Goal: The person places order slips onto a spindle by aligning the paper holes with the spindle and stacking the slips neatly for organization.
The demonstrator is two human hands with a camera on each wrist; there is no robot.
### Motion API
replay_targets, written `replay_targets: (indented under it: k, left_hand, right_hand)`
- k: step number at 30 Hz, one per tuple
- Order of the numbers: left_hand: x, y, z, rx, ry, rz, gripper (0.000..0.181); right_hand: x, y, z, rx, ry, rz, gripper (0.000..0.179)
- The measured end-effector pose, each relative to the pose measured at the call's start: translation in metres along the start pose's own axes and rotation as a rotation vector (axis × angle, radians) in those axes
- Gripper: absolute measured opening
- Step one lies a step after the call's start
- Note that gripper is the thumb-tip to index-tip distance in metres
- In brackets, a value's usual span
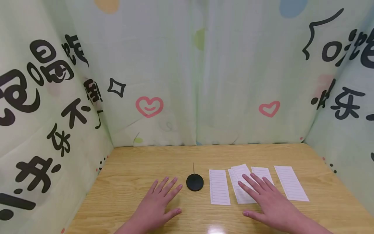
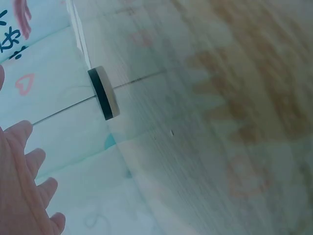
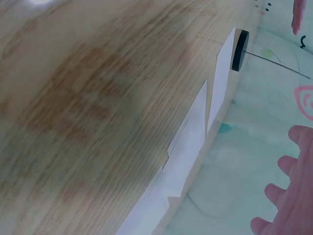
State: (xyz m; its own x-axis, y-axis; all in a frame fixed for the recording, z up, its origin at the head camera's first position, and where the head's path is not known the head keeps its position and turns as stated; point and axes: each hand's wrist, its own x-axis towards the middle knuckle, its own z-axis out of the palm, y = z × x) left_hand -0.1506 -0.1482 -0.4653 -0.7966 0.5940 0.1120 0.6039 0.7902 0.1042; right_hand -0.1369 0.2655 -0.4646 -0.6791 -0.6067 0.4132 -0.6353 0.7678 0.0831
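Both hands are held over the wooden table with fingers spread and hold nothing. My left hand (image 1: 156,206) is left of a round black base (image 1: 194,182) with a thin upright metal spike (image 1: 193,168). Over the printed slips my right hand (image 1: 270,204) overlaps part of the middle ones in the head view. One lined white paper slip (image 1: 219,187) lies just right of the base. Overlapping slips (image 1: 238,188) lie in the middle, beside another slip (image 1: 263,174) partly hidden by the right hand. A separate slip (image 1: 291,183) lies at the far right.
The light wood table (image 1: 140,162) ends at a pale curtain (image 1: 175,65) at the back. More curtain with dark lettering hangs along the left side (image 1: 73,139) and right side (image 1: 344,139). A light reflection shows near the table's front.
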Motion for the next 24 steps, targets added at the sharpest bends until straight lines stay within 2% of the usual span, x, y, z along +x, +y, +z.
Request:
replay_targets:
  k: [7, 14, 24]
  left_hand:
    - [0.001, -0.001, 0.001, -0.016, 0.002, -0.011, 0.067]
    - [0.004, 0.001, 0.002, -0.125, -0.028, -0.095, 0.064]
    - [0.013, 0.002, 0.000, -0.201, -0.003, -0.172, 0.070]
  right_hand:
    - [0.001, -0.003, -0.002, 0.008, -0.001, 0.015, 0.086]
    - [0.006, -0.007, -0.004, 0.120, -0.056, 0.076, 0.077]
    - [0.010, -0.004, 0.003, 0.129, -0.061, 0.091, 0.064]
